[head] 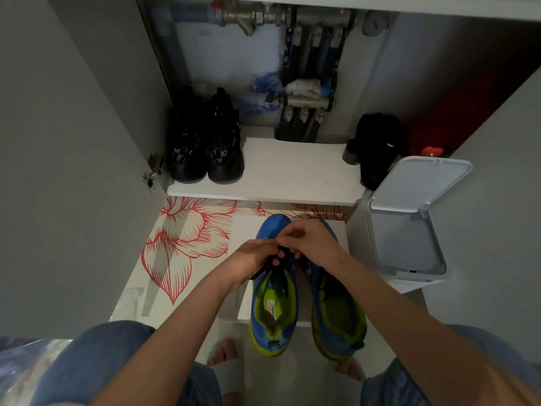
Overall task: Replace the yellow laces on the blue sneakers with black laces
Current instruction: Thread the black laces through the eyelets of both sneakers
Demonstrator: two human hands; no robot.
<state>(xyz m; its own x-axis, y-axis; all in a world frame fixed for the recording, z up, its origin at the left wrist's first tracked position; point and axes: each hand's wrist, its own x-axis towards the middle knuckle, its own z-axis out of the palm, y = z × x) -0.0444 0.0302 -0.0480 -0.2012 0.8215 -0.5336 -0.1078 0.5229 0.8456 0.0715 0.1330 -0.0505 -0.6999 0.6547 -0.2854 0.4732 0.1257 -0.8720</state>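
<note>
Though half hidden by knuckles, seen pinching a black lace above the left blue sneaker: left hand and right hand, fingertips curled together. Just beside it, right blue sneaker, both on a white box over a floral mat. Right, open white bin; farther, black shoes on a shelf

Mesh-cloth sneakers, glossy plastic bin, shiny metal pipes.
</note>
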